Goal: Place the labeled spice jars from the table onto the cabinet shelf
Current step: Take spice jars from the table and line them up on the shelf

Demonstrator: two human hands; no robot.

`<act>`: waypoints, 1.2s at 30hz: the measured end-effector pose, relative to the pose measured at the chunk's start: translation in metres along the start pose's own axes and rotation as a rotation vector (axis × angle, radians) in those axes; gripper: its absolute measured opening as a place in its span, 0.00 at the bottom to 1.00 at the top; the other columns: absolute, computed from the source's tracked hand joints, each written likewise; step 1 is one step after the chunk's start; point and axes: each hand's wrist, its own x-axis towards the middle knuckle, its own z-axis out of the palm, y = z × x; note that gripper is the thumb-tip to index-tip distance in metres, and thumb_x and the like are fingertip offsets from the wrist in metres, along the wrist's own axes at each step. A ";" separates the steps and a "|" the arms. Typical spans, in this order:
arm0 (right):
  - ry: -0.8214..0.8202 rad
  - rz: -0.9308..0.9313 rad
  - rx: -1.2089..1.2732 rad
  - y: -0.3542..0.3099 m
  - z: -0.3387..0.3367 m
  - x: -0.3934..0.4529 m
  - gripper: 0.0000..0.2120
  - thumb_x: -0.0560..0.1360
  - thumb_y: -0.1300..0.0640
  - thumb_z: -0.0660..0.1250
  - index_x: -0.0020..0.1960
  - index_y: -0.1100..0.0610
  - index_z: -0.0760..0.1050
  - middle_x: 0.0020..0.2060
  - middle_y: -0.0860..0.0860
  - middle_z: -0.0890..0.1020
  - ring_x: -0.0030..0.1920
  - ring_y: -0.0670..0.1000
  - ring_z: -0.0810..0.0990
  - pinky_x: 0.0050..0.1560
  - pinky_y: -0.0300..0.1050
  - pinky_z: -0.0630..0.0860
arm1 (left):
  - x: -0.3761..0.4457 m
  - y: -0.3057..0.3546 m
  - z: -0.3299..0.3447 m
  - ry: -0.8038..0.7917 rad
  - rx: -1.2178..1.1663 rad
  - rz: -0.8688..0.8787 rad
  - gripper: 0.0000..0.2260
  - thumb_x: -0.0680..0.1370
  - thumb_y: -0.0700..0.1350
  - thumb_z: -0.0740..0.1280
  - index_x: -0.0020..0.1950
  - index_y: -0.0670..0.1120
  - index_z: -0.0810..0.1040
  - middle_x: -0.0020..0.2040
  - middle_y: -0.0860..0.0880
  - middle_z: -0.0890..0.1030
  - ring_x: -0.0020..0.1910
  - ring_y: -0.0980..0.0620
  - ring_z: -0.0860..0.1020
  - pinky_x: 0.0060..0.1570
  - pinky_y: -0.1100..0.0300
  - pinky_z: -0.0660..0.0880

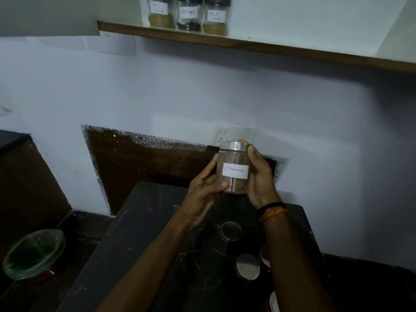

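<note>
A clear jar labelled "Cinnamon" point(234, 170) with a silver lid is held up above the dark table point(144, 233), in front of the wall. My left hand point(203, 197) grips its lower left side, thumb across the front. My right hand point(258, 176) wraps its right side, fingertips on the lid. Several silver-lidded jars stand on the table below, one point(230, 230) between my forearms, another point(247, 266) nearer me. On the wooden shelf point(292, 50) at the top stand three labelled jars point(188, 15) side by side.
A wall socket plate point(236, 134) sits just behind the held jar. A green-lined bin point(33, 253) stands on the floor at lower left. The shelf runs bare to the right of the three jars. A dark cabinet edge point(13, 138) lies at far left.
</note>
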 end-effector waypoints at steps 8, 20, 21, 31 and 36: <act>-0.103 -0.239 -0.042 -0.101 0.043 0.049 0.20 0.82 0.53 0.61 0.69 0.63 0.72 0.61 0.58 0.79 0.61 0.58 0.78 0.65 0.61 0.74 | 0.066 0.095 0.029 -0.113 0.126 0.147 0.35 0.76 0.33 0.69 0.80 0.54 0.62 0.68 0.38 0.78 0.68 0.37 0.76 0.64 0.45 0.76; -0.221 -0.485 -0.145 -0.235 0.102 0.098 0.21 0.79 0.49 0.67 0.67 0.61 0.76 0.59 0.57 0.82 0.63 0.60 0.79 0.68 0.69 0.71 | 0.142 0.231 0.074 -0.291 0.300 0.391 0.34 0.77 0.33 0.67 0.80 0.54 0.62 0.69 0.34 0.76 0.70 0.34 0.73 0.68 0.40 0.72; -0.215 -0.483 -0.172 -0.240 0.104 0.101 0.21 0.79 0.48 0.67 0.67 0.60 0.76 0.60 0.58 0.81 0.64 0.62 0.78 0.67 0.70 0.71 | 0.145 0.238 0.075 -0.296 0.309 0.388 0.34 0.77 0.34 0.68 0.80 0.54 0.63 0.69 0.34 0.76 0.70 0.34 0.73 0.68 0.40 0.72; -0.179 -0.520 -0.240 -0.261 0.110 0.137 0.22 0.73 0.47 0.72 0.62 0.58 0.80 0.53 0.53 0.84 0.54 0.54 0.82 0.50 0.48 0.79 | 0.185 0.288 0.063 -0.364 0.442 0.322 0.34 0.76 0.36 0.71 0.79 0.54 0.65 0.67 0.37 0.78 0.68 0.38 0.76 0.67 0.42 0.73; -0.173 -0.523 -0.217 -0.260 0.106 0.155 0.23 0.71 0.48 0.73 0.61 0.59 0.80 0.53 0.53 0.84 0.53 0.53 0.83 0.47 0.46 0.80 | 0.200 0.311 0.074 -0.226 0.592 0.351 0.23 0.75 0.48 0.73 0.70 0.50 0.76 0.64 0.45 0.81 0.61 0.45 0.81 0.59 0.50 0.78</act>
